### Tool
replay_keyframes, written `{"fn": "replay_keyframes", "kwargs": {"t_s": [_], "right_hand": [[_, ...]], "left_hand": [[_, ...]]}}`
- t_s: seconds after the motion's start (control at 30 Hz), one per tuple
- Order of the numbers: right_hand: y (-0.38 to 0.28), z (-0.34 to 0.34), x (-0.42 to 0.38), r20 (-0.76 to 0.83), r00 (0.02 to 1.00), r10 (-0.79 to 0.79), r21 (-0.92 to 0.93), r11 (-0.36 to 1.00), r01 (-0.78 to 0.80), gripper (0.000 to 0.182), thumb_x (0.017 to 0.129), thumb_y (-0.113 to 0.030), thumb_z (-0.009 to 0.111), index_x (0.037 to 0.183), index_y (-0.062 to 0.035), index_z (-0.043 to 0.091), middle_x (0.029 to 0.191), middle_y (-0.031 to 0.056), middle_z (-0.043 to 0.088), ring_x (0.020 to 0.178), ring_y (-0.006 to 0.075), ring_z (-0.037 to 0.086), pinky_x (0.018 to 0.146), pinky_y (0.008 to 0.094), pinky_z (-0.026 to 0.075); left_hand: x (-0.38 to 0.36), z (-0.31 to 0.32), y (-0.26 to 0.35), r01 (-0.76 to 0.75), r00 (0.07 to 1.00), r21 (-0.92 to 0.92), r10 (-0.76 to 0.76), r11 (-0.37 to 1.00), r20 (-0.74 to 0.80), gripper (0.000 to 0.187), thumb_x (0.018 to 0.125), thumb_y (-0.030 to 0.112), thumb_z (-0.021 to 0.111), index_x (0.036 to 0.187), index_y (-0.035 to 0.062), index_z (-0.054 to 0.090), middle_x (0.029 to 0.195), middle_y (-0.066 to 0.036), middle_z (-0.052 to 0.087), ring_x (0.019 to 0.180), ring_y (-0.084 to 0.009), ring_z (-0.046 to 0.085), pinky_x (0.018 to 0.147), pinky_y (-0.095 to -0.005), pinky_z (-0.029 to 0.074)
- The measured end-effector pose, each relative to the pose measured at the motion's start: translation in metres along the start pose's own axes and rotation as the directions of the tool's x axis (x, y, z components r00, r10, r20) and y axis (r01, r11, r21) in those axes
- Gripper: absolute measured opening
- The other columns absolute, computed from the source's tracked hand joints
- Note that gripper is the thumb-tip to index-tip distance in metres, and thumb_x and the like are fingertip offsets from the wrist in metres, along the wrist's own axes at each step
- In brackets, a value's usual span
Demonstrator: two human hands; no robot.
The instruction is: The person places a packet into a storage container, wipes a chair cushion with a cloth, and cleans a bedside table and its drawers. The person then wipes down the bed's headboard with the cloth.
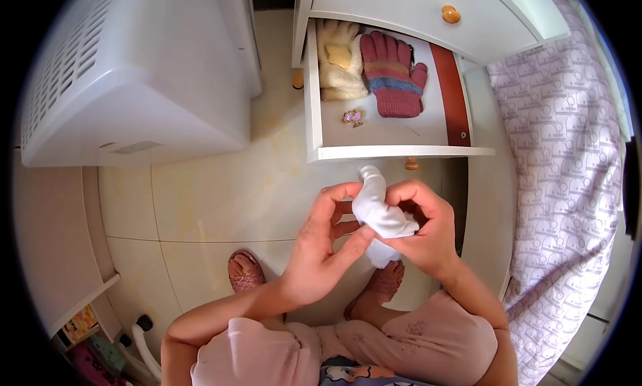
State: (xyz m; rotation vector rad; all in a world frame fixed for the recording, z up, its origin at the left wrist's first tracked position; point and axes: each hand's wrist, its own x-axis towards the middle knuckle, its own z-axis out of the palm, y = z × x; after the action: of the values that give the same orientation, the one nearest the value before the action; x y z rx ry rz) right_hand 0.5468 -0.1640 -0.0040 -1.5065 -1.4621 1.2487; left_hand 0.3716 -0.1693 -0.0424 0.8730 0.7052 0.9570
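Saw left hand (331, 242) and right hand (429, 222) gripping white cloth (380, 209) near open drawer (408, 151); lettering (545, 113) on patterned fabric (565, 165) was too small for me to read remotely.

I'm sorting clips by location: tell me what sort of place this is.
Probably a bedroom at home: a maroon knitted glove lies in an open white drawer, and patterned fabric, perhaps a bedcover, drapes along the view's right side.

two hands (319, 242), one cloth (380, 212), one striped glove (393, 73)
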Motion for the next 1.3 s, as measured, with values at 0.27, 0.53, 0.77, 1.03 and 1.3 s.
{"fn": "replay_keyframes", "kwargs": {"t_s": [0.27,0.53,0.77,1.03,1.3], "right_hand": [[-0.015,0.008,0.019,0.0,0.91,-0.414,-0.187,0.894,0.406,0.038,0.06,0.004,0.077,0.095,-0.008,0.069,0.108,0.0103,0.065,0.091,0.0218,0.065,0.072,0.0309,0.054],[0.003,0.023,0.052,-0.046,0.714,-0.699,-0.573,0.604,0.554,0.039,0.066,0.003,0.067,0.105,-0.0036,0.065,0.111,0.0084,0.057,0.099,0.0264,0.054,0.077,0.0334,0.052],[0.042,-0.101,0.001,-0.475,0.719,-0.508,-0.814,0.564,-0.139,0.05,0.068,0.01,0.06,0.116,-0.0048,0.065,0.115,0.0125,0.06,0.102,0.0302,0.057,0.089,0.0371,0.048],[0.072,-0.114,-0.025,-0.685,0.571,-0.452,-0.696,0.638,-0.33,0.041,0.073,0.009,0.058,0.112,-0.0007,0.064,0.115,0.0153,0.062,0.102,0.0316,0.061,0.088,0.0388,0.049],[0.02,-0.072,0.012,-0.258,0.85,-0.459,-0.698,0.697,0.164,0.041,0.075,0.011,0.054,0.112,-0.0033,0.066,0.114,0.0141,0.062,0.101,0.032,0.06,0.079,0.0349,0.052]], "left_hand": [[-0.005,-0.039,0.003,-0.263,0.96,0.321,0.278,0.91,-0.003,0.033,0.096,0.007,0.05,0.128,0.0008,0.043,0.122,-0.011,0.051,0.109,-0.0182,0.05,0.092,-0.0295,0.039],[0.031,-0.037,0.008,-0.328,0.829,0.796,0.559,0.508,-0.015,0.039,0.086,0.008,0.063,0.123,-0.0005,0.054,0.122,-0.013,0.057,0.111,-0.0285,0.05,0.096,-0.0379,0.038],[0.048,-0.042,0.012,-0.401,0.794,0.849,0.593,0.344,0.135,0.026,0.079,-0.001,0.067,0.105,0.0004,0.065,0.112,-0.01,0.062,0.106,-0.029,0.052,0.094,-0.0387,0.039],[0.056,-0.044,0.009,-0.397,0.797,0.795,0.602,0.459,0.05,0.024,0.076,-0.008,0.068,0.098,0.0025,0.066,0.1,-0.008,0.065,0.092,-0.0252,0.057,0.083,-0.0344,0.045],[0.055,-0.043,0.032,-0.383,0.807,0.873,0.569,0.302,0.157,0.026,0.074,-0.005,0.072,0.098,0.0045,0.066,0.095,-0.006,0.068,0.086,-0.0227,0.059,0.082,-0.0341,0.044]]}}
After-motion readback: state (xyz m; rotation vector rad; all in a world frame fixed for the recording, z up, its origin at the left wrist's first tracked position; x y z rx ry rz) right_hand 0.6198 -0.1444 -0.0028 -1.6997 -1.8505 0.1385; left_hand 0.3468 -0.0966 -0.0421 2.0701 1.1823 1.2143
